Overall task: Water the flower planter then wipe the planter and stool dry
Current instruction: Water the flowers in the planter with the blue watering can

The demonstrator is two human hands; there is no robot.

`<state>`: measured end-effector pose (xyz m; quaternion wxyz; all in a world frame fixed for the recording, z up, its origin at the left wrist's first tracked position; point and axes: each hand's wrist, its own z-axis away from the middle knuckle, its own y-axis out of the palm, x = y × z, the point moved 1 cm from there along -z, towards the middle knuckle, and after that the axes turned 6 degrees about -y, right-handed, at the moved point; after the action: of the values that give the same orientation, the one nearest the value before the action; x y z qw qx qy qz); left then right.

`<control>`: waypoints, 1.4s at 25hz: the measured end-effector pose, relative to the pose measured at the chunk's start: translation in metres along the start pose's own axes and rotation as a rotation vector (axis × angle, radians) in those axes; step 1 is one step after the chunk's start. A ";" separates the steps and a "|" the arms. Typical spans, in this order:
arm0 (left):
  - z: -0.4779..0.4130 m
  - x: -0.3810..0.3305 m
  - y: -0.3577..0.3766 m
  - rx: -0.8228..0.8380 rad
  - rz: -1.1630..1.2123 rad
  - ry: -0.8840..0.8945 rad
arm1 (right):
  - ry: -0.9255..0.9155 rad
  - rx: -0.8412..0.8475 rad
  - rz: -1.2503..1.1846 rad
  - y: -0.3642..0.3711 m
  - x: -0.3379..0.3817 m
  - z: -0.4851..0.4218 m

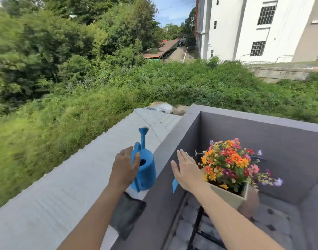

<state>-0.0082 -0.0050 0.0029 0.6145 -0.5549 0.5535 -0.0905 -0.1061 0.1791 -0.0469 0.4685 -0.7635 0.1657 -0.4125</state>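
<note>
A blue watering can (145, 168) stands on top of the balcony wall, spout pointing away. My left hand (125, 168) is at its handle, fingers curled around it. My right hand (188, 171) hovers flat and open over the balcony, just left of the flowers. A cream square planter (230, 195) filled with orange, red and purple flowers (230, 161) sits on a brown stool (250, 204) with black legs. A dark grey cloth (126, 213) lies draped over the wall top, partly under my left forearm.
The grey balcony wall (169, 150) encloses the corner and carries the can and cloth. A corrugated roof (82, 177) lies just outside it. The floor (273, 226) is pale tile. Grass, trees and a white building lie beyond.
</note>
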 end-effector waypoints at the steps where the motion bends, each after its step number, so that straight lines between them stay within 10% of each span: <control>1: 0.000 0.011 0.005 -0.004 0.023 -0.063 | 0.006 0.038 -0.017 0.013 0.002 -0.006; 22: -0.022 0.026 0.066 -0.329 0.613 -0.386 | -0.070 -0.043 -0.395 0.134 0.021 -0.083; 35: -0.056 -0.056 0.004 -0.092 0.749 -0.060 | -0.034 -0.665 -0.112 0.030 0.033 -0.069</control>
<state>-0.0747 0.0046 0.0454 0.5953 -0.3434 0.7034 0.1816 -0.1363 0.1028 -0.0418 0.1733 -0.8891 0.2411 -0.3484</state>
